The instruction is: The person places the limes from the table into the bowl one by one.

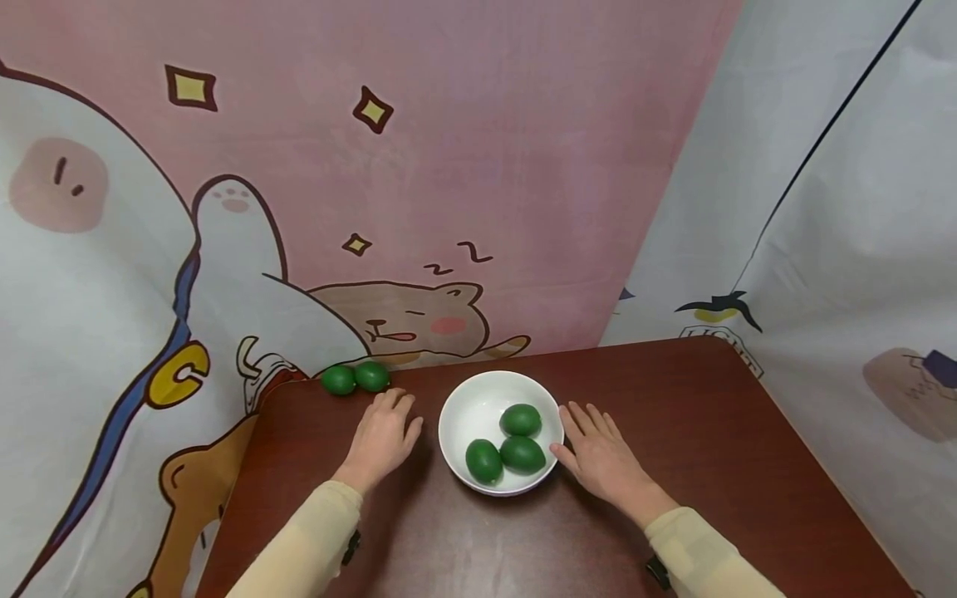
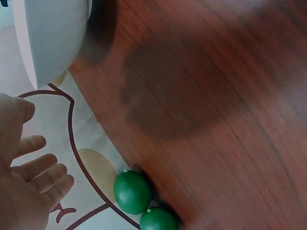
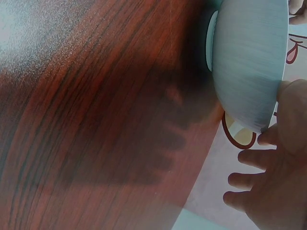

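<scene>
Pale sleeves [image 1: 706, 555] lie nearest us, reaching over the dark brown table [image 1: 673, 399]. We see the left hand [image 1: 381, 436] with its fingers loosely bent and its thumb apart, near 2 green fruits [image 1: 372, 376] that sit side by side at the table's far left edge. We find the right hand [image 1: 601, 457] beside the white bowl [image 1: 473, 415], fingers straight and slightly spread, thumb at the rim; we cannot tell whether it presses there. Inside the upright bowl lie 3 green fruits [image 1: 522, 454], 2 in front and 1 behind. Beyond the table we see a printed cloth [image 1: 523, 166].
</scene>
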The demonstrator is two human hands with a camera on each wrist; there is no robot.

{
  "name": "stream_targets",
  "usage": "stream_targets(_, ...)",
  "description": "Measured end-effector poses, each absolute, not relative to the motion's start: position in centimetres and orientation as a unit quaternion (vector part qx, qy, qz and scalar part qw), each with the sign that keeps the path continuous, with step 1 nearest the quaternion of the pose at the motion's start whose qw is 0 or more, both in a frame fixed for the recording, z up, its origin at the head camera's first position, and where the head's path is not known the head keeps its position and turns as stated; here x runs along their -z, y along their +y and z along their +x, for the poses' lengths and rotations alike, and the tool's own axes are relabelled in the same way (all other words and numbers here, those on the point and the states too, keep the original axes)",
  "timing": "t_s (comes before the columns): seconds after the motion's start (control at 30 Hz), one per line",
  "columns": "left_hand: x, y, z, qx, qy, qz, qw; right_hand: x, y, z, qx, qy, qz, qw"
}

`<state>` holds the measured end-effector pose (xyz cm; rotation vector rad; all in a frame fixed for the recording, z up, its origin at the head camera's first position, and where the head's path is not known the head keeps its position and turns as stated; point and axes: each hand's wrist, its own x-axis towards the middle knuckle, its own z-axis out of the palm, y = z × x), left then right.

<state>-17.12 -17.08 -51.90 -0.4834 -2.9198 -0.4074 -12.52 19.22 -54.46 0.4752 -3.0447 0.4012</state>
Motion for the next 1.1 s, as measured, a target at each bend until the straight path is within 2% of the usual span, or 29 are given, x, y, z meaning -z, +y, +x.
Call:
stream_targets(0.33, 52.2, -18.4, -18.4, 0.128, -0.981, -0.136, 0.058, 54.1, 18.9, -12.4, -0.130, -0.980, 0.154, 0.011)
stream_targets(0.67, 52.9, -18.8, -19.4, 0.135, -0.980, -0.124, 0.072, 54.2, 19.1, -12.4, -0.123, -0.981, 0.150, 0.012)
stream_targets(1.1, 52.9, -19.4, -20.4, 0.155, -0.985, -0.073, 0.021, 54.0, 19.0, -12.4, -0.123, -0.981, 0.151, 0.010)
